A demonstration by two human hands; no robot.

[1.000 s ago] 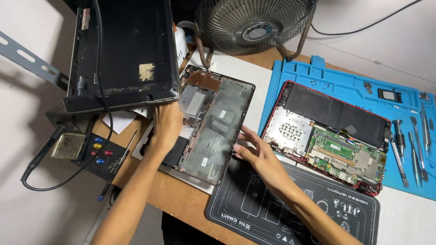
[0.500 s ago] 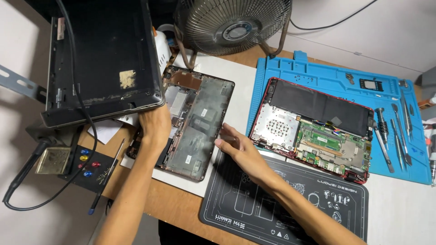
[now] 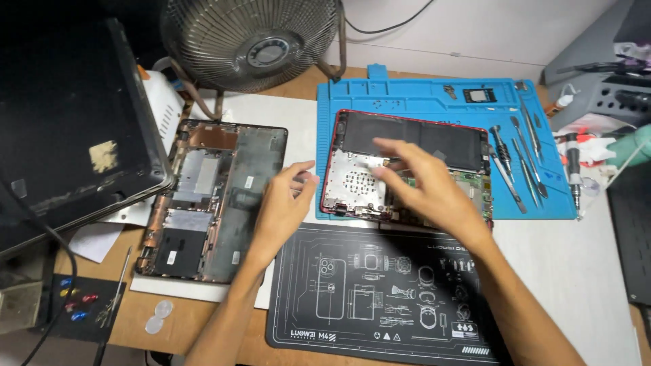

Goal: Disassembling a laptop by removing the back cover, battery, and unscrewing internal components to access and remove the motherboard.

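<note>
Red-edged opened laptop (image 3: 407, 169) lies flat on blue mat (image 3: 352, 102), insides up, long axis running left-right across the desk, dark battery strip along its far edge, boards toward the person. Going left to right: tilted black lid (image 3: 68, 129), then black laptop shell (image 3: 210, 203) with long axis pointing away from the person, fan (image 3: 251, 41) behind it. Left hand (image 3: 281, 207) sits between shell and laptop, fingers loosely curled, holding nothing. Right hand (image 3: 424, 183) hovers blurred over laptop, fingers spread, empty. Screwdrivers (image 3: 515, 163) lie on the mat's right side.
</note>
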